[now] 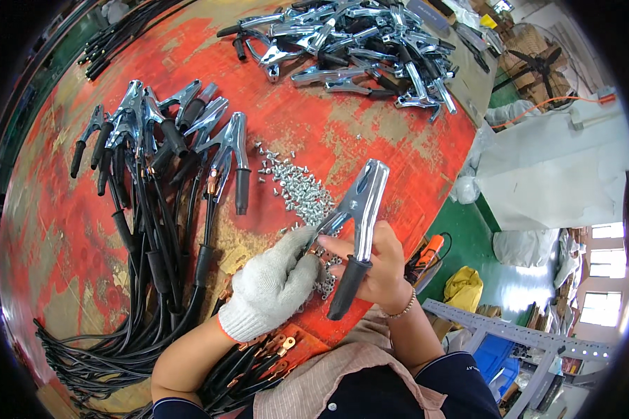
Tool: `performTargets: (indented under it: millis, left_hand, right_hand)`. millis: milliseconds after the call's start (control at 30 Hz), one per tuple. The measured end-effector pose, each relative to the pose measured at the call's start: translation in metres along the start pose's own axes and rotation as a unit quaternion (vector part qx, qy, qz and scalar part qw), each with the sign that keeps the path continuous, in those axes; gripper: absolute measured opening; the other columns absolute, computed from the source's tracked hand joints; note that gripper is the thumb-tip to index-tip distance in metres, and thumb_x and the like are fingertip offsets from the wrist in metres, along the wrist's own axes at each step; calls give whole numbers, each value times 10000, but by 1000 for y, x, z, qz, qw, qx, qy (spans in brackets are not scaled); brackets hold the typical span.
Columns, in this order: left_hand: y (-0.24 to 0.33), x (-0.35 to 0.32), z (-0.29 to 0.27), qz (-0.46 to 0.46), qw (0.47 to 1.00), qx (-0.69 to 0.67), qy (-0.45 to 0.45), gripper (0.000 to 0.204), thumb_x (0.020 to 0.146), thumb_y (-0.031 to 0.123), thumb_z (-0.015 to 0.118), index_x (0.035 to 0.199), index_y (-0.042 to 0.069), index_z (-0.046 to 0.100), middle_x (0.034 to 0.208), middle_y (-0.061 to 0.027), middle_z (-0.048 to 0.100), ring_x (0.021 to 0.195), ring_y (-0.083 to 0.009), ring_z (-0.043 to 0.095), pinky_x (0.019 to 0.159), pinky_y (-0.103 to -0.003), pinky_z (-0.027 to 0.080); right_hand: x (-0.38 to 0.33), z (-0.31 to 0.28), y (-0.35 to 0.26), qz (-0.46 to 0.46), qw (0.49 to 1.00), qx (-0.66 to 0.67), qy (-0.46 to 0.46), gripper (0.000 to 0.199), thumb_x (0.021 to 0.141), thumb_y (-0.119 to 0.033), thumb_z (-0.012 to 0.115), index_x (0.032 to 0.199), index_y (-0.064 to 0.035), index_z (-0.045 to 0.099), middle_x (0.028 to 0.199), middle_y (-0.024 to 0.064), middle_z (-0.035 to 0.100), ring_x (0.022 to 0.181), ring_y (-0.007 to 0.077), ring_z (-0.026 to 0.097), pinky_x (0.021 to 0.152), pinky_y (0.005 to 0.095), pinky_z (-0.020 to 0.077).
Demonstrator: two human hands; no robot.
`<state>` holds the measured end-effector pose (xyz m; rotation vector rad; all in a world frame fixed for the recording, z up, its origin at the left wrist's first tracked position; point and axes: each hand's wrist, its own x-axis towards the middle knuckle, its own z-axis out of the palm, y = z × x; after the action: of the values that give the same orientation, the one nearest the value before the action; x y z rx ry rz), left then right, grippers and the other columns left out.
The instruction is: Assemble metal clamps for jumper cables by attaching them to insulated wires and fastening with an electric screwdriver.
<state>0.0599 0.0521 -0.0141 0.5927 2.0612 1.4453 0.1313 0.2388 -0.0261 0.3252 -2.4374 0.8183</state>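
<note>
My right hand [377, 269] is bare and grips a shiny metal clamp [360, 209] with a black rubber handle, its jaws pointing up and away. My left hand [272, 283], in a white knit glove, pinches at the clamp's lower arm just above a heap of small silver screws [300, 185]. Black cables with copper ring lugs [286, 343] lie under my left wrist at the table's near edge.
Finished clamps on black cables [161, 140] lie in a row at the left of the worn red table [370, 133]. A pile of bare metal clamps [370, 42] sits at the far side. A fan [538, 63], a white sheet and an orange tool [430, 248] are off to the right.
</note>
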Motion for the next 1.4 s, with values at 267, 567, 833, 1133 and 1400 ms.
performTargets:
  millis: [267, 567, 833, 1133, 1400]
  left_hand:
    - [6, 1, -3, -22, 999, 10, -30, 374, 888, 182, 527, 1230, 32, 516, 744, -133, 651, 662, -262, 667, 618, -360, 511]
    - [4, 1, -4, -18, 1000, 11, -19, 370, 889, 163, 531, 1231, 23, 515, 758, -120, 661, 674, -222, 673, 636, -335, 516]
    - [10, 4, -15, 0, 1000, -2, 31, 337, 912, 56, 479, 1233, -44, 501, 874, -73, 623, 740, -119, 581, 677, -255, 482]
    - [7, 19, -103, -199, 827, 451, 270, 401, 911, 367, 498, 1218, 110, 521, 890, -213, 661, 805, -410, 635, 663, -509, 494]
    - [33, -16, -91, -228, 730, 621, 174, 293, 889, 391, 549, 993, 122, 605, 805, -141, 663, 749, -343, 655, 609, -456, 507]
  right_hand:
    - [-5, 3, 5, -16, 999, 6, 40, 372, 608, -79, 753, 977, -121, 728, 732, 7, 505, 618, 190, 471, 570, 303, 384]
    - [-5, 2, 8, -7, 1000, 7, -24, 358, 717, -242, 774, 1048, -114, 725, 770, 8, 469, 705, 176, 461, 623, 296, 384]
    - [-5, 1, 25, 13, 999, 1, -43, 336, 648, -138, 770, 974, -165, 694, 803, 35, 577, 686, 234, 566, 586, 328, 470]
    - [121, 21, 141, -61, 974, -215, -36, 339, 825, -211, 619, 1157, -149, 588, 1073, 74, 567, 1017, 257, 544, 854, 391, 447]
    - [180, 96, 221, -98, 888, -437, -103, 350, 819, -289, 630, 1147, -175, 583, 1079, 12, 565, 1029, 204, 525, 817, 370, 404]
